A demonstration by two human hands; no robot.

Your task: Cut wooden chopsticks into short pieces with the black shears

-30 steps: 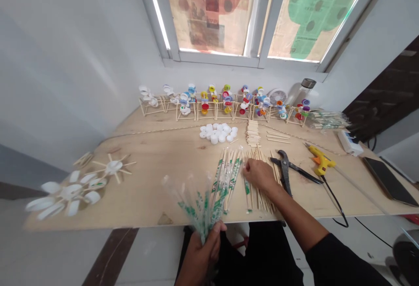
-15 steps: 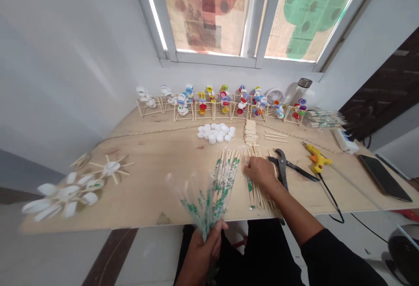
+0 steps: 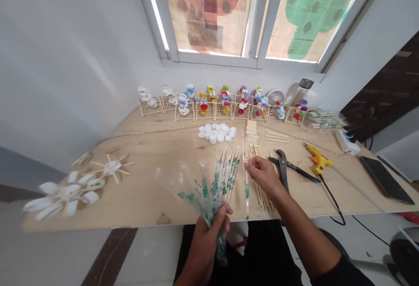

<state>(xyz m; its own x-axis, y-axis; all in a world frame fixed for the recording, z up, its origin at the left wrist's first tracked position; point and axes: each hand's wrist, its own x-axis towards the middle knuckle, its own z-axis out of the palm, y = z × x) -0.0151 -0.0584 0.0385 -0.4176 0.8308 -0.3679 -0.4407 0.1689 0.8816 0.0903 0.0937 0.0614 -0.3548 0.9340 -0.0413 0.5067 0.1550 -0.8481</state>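
My left hand (image 3: pixel 211 233) is closed around a fanned bunch of clear chopstick wrappers (image 3: pixel 206 198) with green print, at the table's front edge. Between the fingertips of my right hand (image 3: pixel 263 173) is a single chopstick wrapper (image 3: pixel 246 194), hanging straight down; it looks empty. Bare chopsticks (image 3: pixel 263 196) lie in a pile under and beside my right hand. Several wrapped chopsticks (image 3: pixel 229 170) rest on the table between the two hands, partly behind the bunch of wrappers. The wrapper ends in my left hand are blurred.
White bottle caps (image 3: pixel 216 133), short stick pieces (image 3: pixel 251 132), pliers (image 3: pixel 282 168), a yellow glue gun (image 3: pixel 317 158) and a phone (image 3: pixel 386 179) lie on the table (image 3: pixel 157 159). Cap wheels (image 3: pixel 68 192) sit left. Stick frames with coloured caps (image 3: pixel 225 102) line the back.
My right hand has lifted slightly off the chopstick pile with one wrapper, which now hangs upright. My left hand has shifted a little right and up with its bunch.
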